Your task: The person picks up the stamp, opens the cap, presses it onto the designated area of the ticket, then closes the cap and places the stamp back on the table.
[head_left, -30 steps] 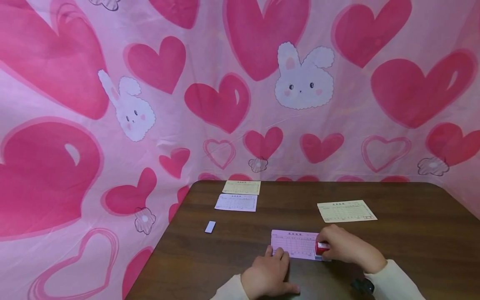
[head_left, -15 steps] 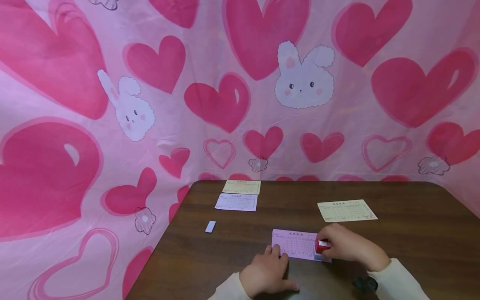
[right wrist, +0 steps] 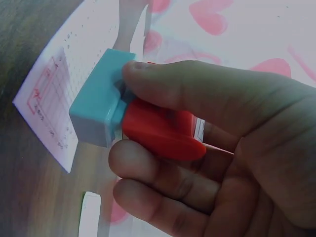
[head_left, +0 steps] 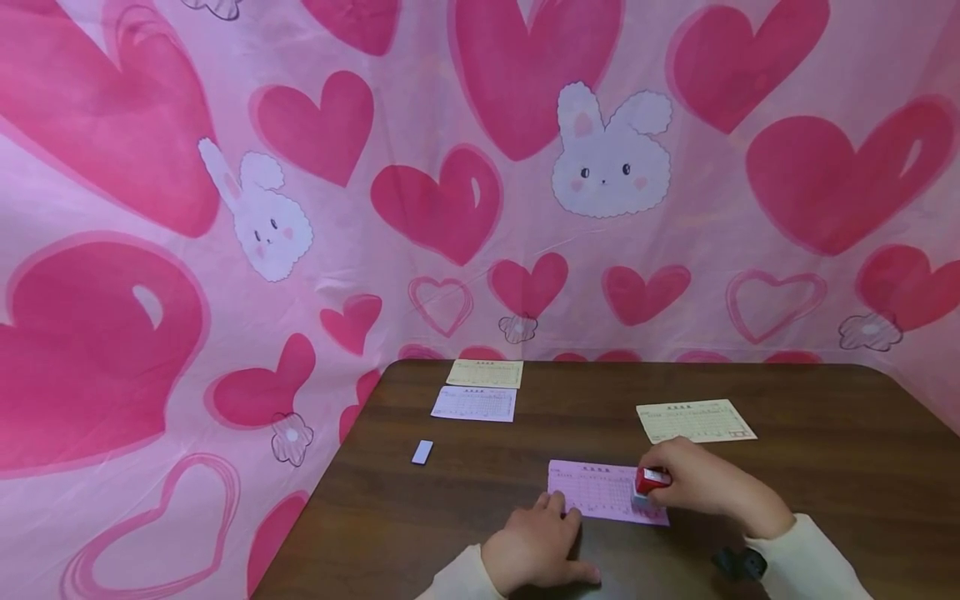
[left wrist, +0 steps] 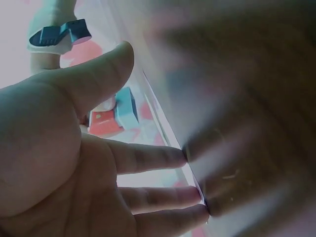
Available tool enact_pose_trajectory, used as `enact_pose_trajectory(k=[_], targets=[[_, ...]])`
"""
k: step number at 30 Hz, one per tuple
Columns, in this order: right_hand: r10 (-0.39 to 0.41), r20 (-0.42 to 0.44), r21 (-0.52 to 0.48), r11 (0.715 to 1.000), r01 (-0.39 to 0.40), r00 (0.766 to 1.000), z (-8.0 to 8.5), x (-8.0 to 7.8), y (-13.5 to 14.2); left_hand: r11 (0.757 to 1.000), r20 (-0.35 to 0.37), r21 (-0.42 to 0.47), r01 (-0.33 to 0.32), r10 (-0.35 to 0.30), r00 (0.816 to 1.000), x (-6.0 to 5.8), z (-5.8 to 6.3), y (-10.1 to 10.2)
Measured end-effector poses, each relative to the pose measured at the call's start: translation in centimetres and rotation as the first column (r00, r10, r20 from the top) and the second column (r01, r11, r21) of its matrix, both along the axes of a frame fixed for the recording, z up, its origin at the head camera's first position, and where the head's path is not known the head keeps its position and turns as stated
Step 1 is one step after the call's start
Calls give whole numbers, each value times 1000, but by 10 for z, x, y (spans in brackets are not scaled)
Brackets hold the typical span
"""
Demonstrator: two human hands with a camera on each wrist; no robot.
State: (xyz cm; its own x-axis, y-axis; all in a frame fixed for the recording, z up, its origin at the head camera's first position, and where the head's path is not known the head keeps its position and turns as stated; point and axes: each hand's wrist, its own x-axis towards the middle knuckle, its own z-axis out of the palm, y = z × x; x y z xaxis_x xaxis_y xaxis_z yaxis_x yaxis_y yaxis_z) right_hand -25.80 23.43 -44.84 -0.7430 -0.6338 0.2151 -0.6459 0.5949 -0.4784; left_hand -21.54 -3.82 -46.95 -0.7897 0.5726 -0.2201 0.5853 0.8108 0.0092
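In the head view a pink printed slip (head_left: 596, 490) lies on the dark wooden table (head_left: 817, 433). My left hand (head_left: 532, 543) rests palm down at its lower left corner, with straight fingertips on the slip's edge. Between thumb and fingers my right hand (head_left: 705, 481) pinches a stamp (right wrist: 159, 128) with a red handle and a blue-grey base. The stamp is tilted just above the slip's right end. A red stamped mark (right wrist: 37, 96) shows on that corner in the right wrist view. The stamp's underside is hidden.
A cream slip (head_left: 696, 421) lies behind my right hand. At the back left are another cream slip (head_left: 485, 373) and a pale lilac slip (head_left: 474, 403), with a small white block (head_left: 422, 452) in front of them. A pink heart-patterned curtain (head_left: 525, 217) hangs behind the table.
My right hand has lifted the stamp slightly off the slip and shifted a little to the right, uncovering red print at the slip's right end. My left hand stays nearly in place.
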Motion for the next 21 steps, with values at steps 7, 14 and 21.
enact_pose_trajectory(k=[7,14,21], targets=[[1,-22,-19,1000,-2,1000,4,0,5,996,-15,2,89,-89,996,3,-3,3],[-48,-16,-6,999,48,999,12,0,8,989,-58,-16,145,-146,988,11,-7,14],[-165,-160,-52,986,159,973,20,3,9,993,80,-32,110,-107,991,14,-11,39]])
